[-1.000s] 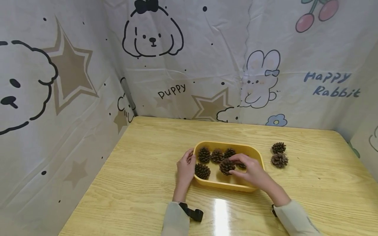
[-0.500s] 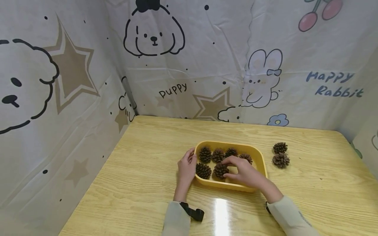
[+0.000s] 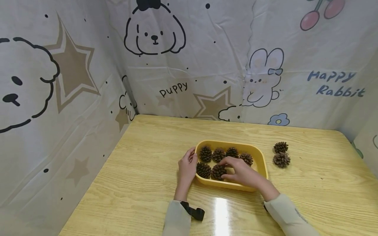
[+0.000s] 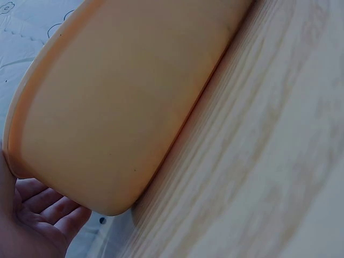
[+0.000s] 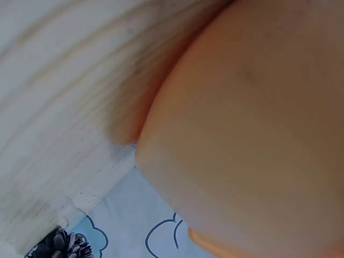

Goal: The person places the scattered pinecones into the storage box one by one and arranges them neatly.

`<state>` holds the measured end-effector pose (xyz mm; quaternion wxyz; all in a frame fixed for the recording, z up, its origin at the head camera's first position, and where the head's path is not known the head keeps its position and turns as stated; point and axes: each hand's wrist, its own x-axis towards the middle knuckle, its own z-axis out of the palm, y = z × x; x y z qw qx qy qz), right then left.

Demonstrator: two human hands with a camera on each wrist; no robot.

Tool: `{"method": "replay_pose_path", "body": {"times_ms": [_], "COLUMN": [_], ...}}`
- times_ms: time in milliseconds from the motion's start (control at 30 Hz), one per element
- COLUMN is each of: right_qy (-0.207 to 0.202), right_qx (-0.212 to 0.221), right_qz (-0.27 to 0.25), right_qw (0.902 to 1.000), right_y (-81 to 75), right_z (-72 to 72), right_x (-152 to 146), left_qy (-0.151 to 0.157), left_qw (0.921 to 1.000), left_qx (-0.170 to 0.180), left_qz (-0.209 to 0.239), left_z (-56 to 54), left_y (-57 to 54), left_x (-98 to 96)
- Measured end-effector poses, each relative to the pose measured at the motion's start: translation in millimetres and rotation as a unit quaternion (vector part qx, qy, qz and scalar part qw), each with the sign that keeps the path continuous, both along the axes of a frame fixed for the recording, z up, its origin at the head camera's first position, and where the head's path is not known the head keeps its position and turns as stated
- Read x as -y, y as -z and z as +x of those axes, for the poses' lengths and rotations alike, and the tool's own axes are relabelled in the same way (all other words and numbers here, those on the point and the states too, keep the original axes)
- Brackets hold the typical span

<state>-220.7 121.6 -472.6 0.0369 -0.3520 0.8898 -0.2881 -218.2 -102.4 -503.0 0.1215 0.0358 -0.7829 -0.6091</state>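
Observation:
A yellow plastic tray (image 3: 261, 164) stands on the wooden table, with several brown pine cones in it. My left hand (image 3: 187, 165) holds its left end; in the left wrist view, that hand's fingers (image 4: 51, 204) lie against the outer wall below the rim. My right hand (image 3: 243, 173) reaches over the tray's front side and pinches one pine cone (image 3: 218, 172) between thumb and fingers. This cone sits low in the front row, just right of another pine cone (image 3: 203, 170). The right wrist view shows mostly the tray's outer wall (image 5: 242, 134); the right hand is hidden there.
Two loose pine cones, a farther one (image 3: 280, 147) and a nearer one (image 3: 282, 160), lie right of the tray. A printed cloth (image 3: 177, 65) hangs behind the wooden table (image 3: 141, 183) and along its left side.
My right hand has brought the pinched pine cone left and down, beside the front-left cone. The cone at the back right has come into fuller view. My left hand has stayed at the tray's end.

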Motion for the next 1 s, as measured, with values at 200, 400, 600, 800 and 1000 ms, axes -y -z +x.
{"method": "replay_pose_path", "body": {"times_ms": [200,400,600,800,1000], "right_qy": [0.005,0.008,0.019,0.034,0.04], "right_qx": [0.004,0.001,0.028,0.038,-0.007], "right_qz": [0.006,0.005,-0.019,-0.052,-0.086], "right_qw": [1.0,0.9999,0.9992,0.9973,0.9954], "right_y": [-0.5,-0.8,-0.9,-2.2,-1.8], "right_z": [-0.5,0.6,1.9,2.5,2.0], "right_x": [0.3,0.1,-1.7,-5.1,-10.3], "left_qy": [0.001,0.0,-0.001,-0.005,-0.008], "left_qw": [1.0,1.0,1.0,1.0,1.0], "left_qx": [0.001,0.0,0.0,0.001,0.001], "left_qz": [0.003,0.007,0.009,0.007,0.001], "left_z": [0.2,0.1,-0.1,-0.9,-1.1], "left_y": [-0.9,-0.6,-0.8,0.3,1.0], "left_x": [-0.2,-0.3,-1.1,-1.6,-1.3]}}
